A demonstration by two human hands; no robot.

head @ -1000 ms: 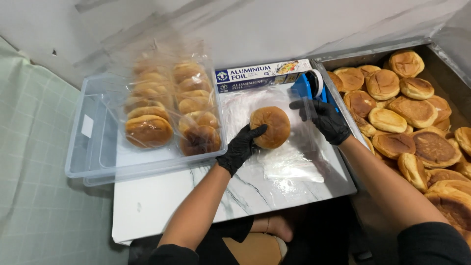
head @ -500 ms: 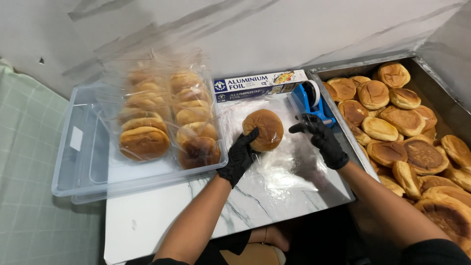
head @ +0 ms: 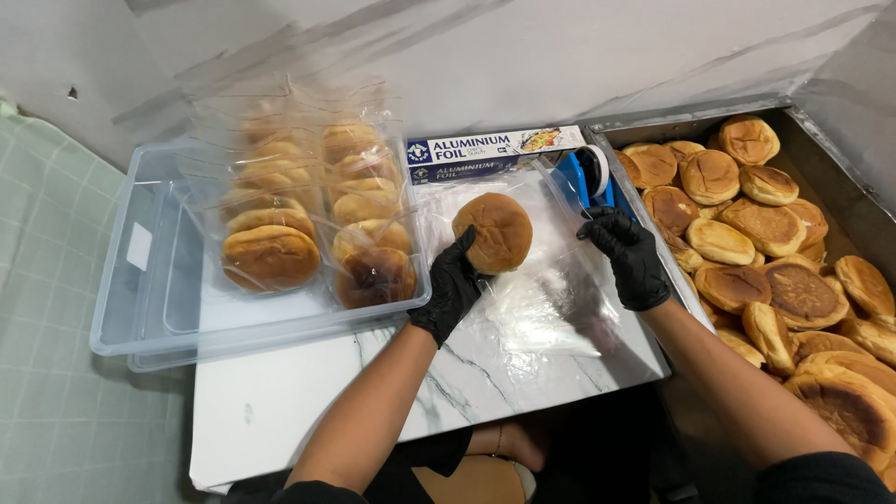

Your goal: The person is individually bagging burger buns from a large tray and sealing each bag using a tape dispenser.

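My left hand (head: 455,283), in a black glove, grips a round brown bun (head: 494,231) by its lower left edge, inside or against a clear plastic bag (head: 546,280) lying on the white marble board (head: 308,401). Wearing the same kind of glove, my right hand (head: 627,254) pinches the bag's upper right edge, just below a blue tape dispenser (head: 586,177). Whether the bun is fully inside the bag I cannot tell.
A clear plastic tub (head: 149,299) at the left holds two rows of bagged buns (head: 271,254). A long foil box (head: 495,152) lies behind the bag. A metal tray (head: 831,177) at the right is piled with several loose buns (head: 770,224). Green tiled floor lies left.
The bun has stayed in my left hand while my right hand shifted along the bag's right edge, pulling the plastic. The view moved slightly.
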